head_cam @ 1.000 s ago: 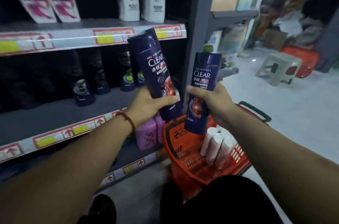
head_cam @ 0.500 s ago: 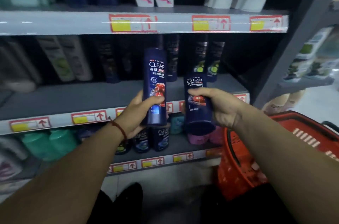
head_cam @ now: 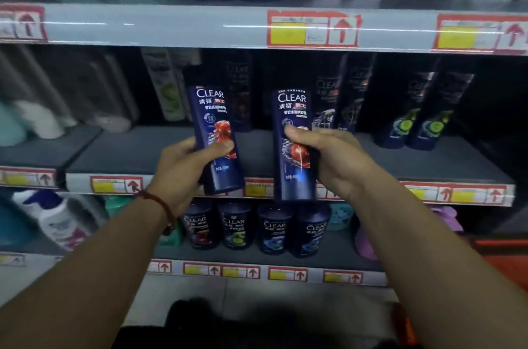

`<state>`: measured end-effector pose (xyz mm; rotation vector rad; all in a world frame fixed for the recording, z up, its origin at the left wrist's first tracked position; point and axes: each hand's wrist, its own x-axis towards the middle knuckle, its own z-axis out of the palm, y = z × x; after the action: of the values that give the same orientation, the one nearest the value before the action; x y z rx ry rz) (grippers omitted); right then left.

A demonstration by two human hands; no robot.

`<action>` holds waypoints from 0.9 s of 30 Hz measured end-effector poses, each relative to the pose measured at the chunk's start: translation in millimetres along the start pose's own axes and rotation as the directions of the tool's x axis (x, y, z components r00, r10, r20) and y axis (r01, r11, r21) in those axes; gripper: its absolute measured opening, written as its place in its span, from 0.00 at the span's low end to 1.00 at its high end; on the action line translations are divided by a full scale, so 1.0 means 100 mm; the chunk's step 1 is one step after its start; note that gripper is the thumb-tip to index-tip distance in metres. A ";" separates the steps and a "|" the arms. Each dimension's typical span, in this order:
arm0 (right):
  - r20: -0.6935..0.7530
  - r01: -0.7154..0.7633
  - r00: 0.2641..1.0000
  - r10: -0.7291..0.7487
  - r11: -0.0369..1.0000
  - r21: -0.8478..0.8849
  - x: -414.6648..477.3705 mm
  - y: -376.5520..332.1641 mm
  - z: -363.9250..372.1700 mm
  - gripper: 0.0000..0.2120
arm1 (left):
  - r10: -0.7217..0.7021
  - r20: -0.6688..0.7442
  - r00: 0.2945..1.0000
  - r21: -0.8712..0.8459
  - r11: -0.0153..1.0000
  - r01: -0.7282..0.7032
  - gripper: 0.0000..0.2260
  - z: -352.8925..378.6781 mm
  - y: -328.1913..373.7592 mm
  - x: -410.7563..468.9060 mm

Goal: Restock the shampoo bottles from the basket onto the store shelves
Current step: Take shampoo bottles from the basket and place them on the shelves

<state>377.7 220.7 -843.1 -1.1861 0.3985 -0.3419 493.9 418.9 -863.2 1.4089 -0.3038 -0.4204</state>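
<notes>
My left hand [head_cam: 185, 168] grips a dark blue CLEAR shampoo bottle [head_cam: 213, 117] with a red picture, held upright and leaning slightly left. My right hand [head_cam: 325, 157] grips a second, matching CLEAR bottle [head_cam: 294, 108], also upright. Both bottles hover in front of the middle shelf [head_cam: 160, 154], over its front edge, and neither stands on it. The red basket [head_cam: 503, 260] shows only as a strip at the right edge.
Dark CLEAR bottles [head_cam: 411, 117] stand at the back right of the middle shelf, pale bottles [head_cam: 168, 91] at its back left. The lower shelf holds a row of dark CLEAR bottles [head_cam: 257, 228]. The upper shelf [head_cam: 171, 24] carries white, pink and blue bottles.
Both hands have lifted the bottles higher and closer to the middle shelf. My view has swung left, so the basket has slid almost out of sight on the right.
</notes>
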 end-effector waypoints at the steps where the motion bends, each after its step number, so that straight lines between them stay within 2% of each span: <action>1: 0.007 0.021 1.000 -0.020 1.000 -0.015 0.07 0.00 0.03 0.06 | 0.019 0.003 1.000 0.004 1.000 -0.019 0.12 -0.03 0.02 0.09; 3: 0.004 0.070 0.998 -0.070 0.996 -0.048 0.23 0.00 0.09 0.05 | 0.063 0.013 0.998 0.015 0.998 -0.064 0.15 -0.08 0.03 0.24; 6: 0.015 0.124 0.992 -0.124 0.990 -0.073 0.45 0.00 0.17 0.10 | 0.113 0.026 0.993 -0.015 0.994 -0.112 0.21 -0.14 -0.04 0.38; 8: 0.018 0.150 0.989 -0.149 0.987 -0.051 0.58 0.00 0.19 0.12 | 0.109 0.054 0.993 -0.037 0.994 -0.107 0.22 -0.15 -0.11 0.48; 12: -0.017 0.172 0.985 -0.171 0.985 0.011 0.75 0.02 0.20 0.29 | 0.094 0.079 0.992 -0.040 0.995 -0.091 0.21 -0.13 -0.20 0.62; 13: -0.002 0.177 0.984 -0.177 0.984 0.000 0.79 0.04 0.19 0.30 | 0.092 0.084 0.992 -0.039 0.995 -0.089 0.21 -0.13 -0.22 0.65; 16: 0.056 0.216 0.976 -0.212 0.973 -0.079 0.86 0.09 0.17 0.24 | 0.097 0.103 0.990 -0.007 0.995 -0.097 0.22 -0.10 -0.25 0.71; 18: 0.081 0.222 0.973 -0.214 0.970 -0.102 0.89 0.15 0.18 0.24 | 0.107 0.115 0.988 0.006 0.994 -0.109 0.23 -0.09 -0.25 0.75; 23: 0.055 0.218 0.976 -0.211 0.959 -0.180 0.91 0.28 0.21 0.21 | 0.151 0.161 0.975 0.062 0.985 -0.163 0.26 -0.10 -0.26 0.86; 27: 0.033 0.217 0.975 -0.219 0.916 -0.339 0.80 0.39 0.21 0.20 | 0.130 0.222 0.966 0.133 0.978 -0.162 0.27 -0.12 -0.26 0.88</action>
<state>460.6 214.5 -882.3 -1.5763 0.3384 -0.4828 574.8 386.8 -894.0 1.4787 -0.6208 -0.4334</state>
